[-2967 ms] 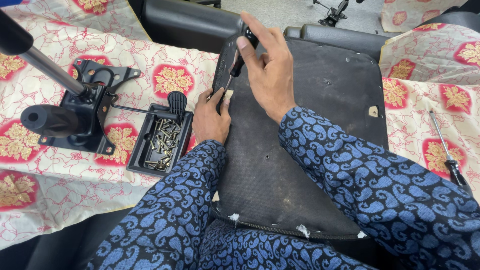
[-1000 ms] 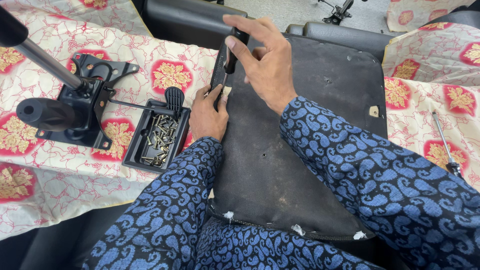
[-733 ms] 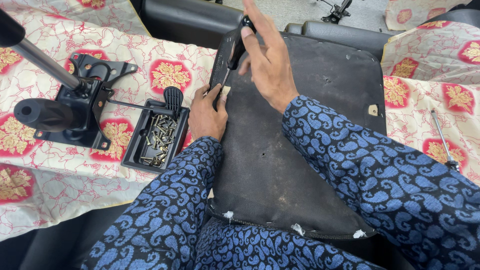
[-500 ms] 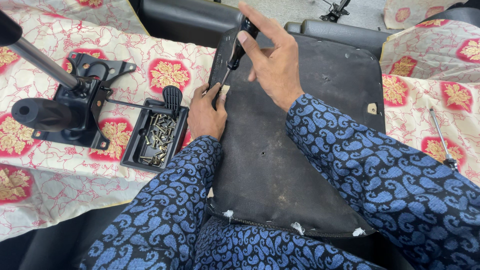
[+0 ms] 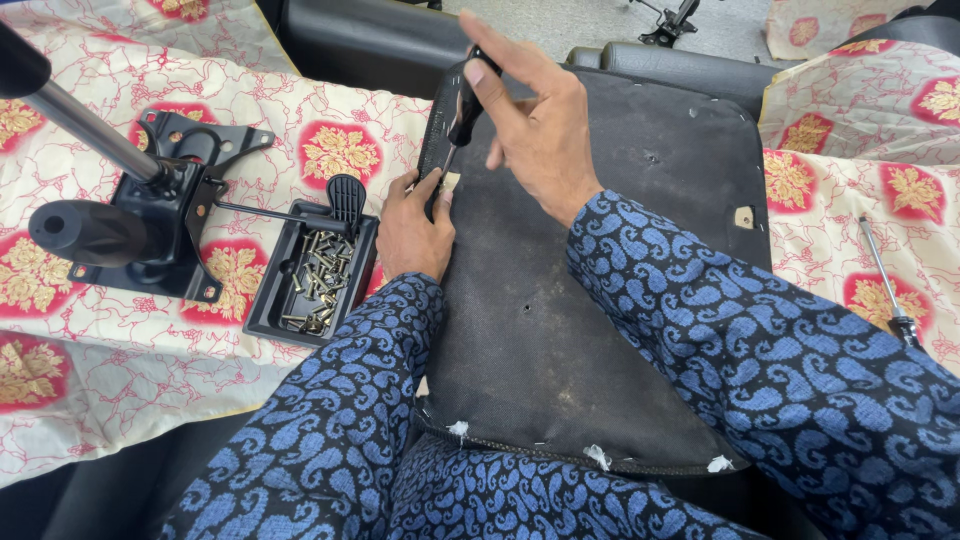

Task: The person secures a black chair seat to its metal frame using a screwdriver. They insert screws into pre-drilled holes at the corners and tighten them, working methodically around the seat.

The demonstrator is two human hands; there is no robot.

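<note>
Screwdriver (image 5: 462, 108) gripped (tip seemingly steadied)

A cream cloth with red and gold floral medallions (image 5: 130, 330) covers the work surface. On it, at nine o'clock, stands a black chair tilt mechanism (image 5: 150, 225), with a black tray of brass screws (image 5: 312, 280) just beside it. A black upholstered seat base (image 5: 600, 280) lies at centre, a slim metal tool (image 5: 885, 280) at three o'clock.
</note>
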